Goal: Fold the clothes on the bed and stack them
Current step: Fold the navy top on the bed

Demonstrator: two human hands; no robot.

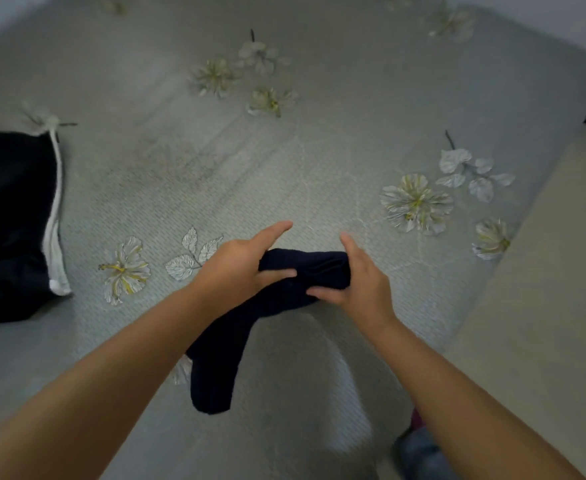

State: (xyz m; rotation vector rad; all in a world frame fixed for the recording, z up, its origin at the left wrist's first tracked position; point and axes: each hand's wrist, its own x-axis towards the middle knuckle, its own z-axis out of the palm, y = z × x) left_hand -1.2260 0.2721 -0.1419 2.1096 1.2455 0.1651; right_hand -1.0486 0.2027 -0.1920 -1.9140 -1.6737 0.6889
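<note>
Two hands on one dark sock (pixel 274 306) above the bed's (pixel 319 150) near edge: left hand (pixel 236 265) gripping its top, forefinger extended; right hand (pixel 357 278) pinching the same end. Toe dangling toward the near edge. Folded black garment with white trim (pixel 10 220) at the left edge.

A sock (pixel 277 306) hangs between both hands above the bed (pixel 284 161); folded trousers (pixel 10 223) lie far left.

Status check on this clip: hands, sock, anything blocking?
Both hands, left and right, gripping the dark sock above the bed. Toe end hanging. Nothing blocking.
</note>
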